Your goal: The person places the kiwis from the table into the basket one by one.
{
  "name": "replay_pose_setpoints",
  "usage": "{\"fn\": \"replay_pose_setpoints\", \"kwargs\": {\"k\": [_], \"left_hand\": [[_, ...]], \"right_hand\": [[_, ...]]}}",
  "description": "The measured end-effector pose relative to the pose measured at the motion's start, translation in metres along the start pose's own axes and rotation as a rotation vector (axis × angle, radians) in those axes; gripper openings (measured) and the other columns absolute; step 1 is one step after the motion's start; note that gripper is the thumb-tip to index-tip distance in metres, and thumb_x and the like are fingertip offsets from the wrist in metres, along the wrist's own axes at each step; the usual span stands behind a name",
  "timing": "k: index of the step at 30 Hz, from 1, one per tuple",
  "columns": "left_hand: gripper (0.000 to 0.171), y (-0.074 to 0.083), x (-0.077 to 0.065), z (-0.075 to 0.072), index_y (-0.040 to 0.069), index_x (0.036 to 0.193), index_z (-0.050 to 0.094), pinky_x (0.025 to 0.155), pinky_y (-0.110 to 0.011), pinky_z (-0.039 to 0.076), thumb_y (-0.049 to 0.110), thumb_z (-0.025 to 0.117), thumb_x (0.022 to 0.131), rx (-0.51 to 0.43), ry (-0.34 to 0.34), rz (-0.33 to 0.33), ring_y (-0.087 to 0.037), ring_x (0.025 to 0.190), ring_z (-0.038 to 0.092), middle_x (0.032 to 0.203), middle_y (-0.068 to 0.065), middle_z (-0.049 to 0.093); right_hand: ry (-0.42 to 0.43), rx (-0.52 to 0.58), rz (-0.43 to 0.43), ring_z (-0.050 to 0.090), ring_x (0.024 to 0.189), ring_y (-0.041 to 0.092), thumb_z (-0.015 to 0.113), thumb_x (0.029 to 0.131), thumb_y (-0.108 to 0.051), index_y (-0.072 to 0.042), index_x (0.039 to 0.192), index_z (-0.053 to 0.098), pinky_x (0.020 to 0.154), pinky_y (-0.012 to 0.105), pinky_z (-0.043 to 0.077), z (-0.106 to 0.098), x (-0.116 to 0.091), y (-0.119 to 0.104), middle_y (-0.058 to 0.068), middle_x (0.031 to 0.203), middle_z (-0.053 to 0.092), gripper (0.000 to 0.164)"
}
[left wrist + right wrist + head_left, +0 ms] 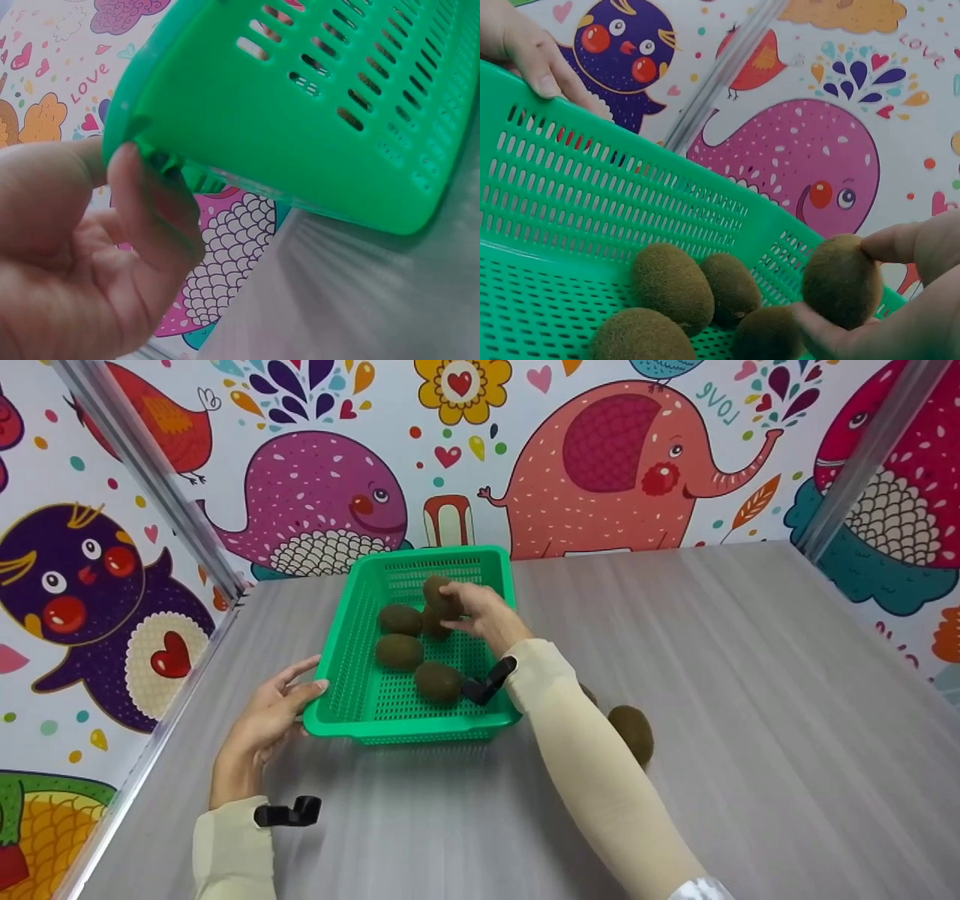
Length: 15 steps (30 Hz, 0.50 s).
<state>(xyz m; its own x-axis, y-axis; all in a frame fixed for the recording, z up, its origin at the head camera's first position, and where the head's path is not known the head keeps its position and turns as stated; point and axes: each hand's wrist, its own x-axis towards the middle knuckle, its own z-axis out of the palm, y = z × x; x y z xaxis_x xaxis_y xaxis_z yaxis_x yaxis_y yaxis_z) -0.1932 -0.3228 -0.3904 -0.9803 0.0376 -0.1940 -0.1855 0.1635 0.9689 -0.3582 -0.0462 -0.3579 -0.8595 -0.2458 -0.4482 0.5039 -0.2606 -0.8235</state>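
A green plastic basket (420,727) with slotted walls stands on the table, and several brown kiwis lie in it, among them one kiwi (399,652) near the middle. My left hand (266,720) grips the basket's rim at its near left corner, thumb on top and fingers below; the left wrist view shows this pinch on the rim too. Over the far part of the basket my right hand (484,611) holds a kiwi (843,281) between thumb and fingers. That fruit hangs just above another kiwi (769,334) in the basket.
On the table right of the basket lies a kiwi (631,733), partly behind the right forearm, with a sliver of another kiwi (589,694) beside it. Printed cartoon walls (457,472) border the grey table (720,660) at the back and sides.
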Motion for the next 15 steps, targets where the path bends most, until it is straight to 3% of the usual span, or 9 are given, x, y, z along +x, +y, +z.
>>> {"fn": "replay_pose_setpoints", "kwargs": {"k": [9,15], "left_hand": [[0.066,-0.0011,-0.0001,0.0002,0.007,0.159,0.023,0.063,-0.025,0.059,0.024,0.056,0.104,0.042,0.023,0.009,-0.007,0.077,0.071,0.106,0.005,0.070],[0.066,-0.0009,0.0001,0.0013,0.008,0.159,0.024,0.063,-0.025,0.059,0.025,0.056,0.104,0.058,0.026,0.014,-0.007,0.077,0.070,0.106,0.005,0.070]], "right_hand": [[0.032,-0.032,0.035,0.031,0.148,0.025,0.055,0.103,-0.011,-0.004,0.153,0.033,0.110,0.042,0.048,-0.0064,0.0050,0.0008,0.011,0.162,0.026,0.056],[0.057,-0.061,0.053,0.035,0.146,0.026,0.049,0.105,-0.011,-0.004,0.154,0.031,0.112,0.043,0.047,-0.0088,0.0036,-0.0005,0.011,0.159,0.029,0.052]]}}
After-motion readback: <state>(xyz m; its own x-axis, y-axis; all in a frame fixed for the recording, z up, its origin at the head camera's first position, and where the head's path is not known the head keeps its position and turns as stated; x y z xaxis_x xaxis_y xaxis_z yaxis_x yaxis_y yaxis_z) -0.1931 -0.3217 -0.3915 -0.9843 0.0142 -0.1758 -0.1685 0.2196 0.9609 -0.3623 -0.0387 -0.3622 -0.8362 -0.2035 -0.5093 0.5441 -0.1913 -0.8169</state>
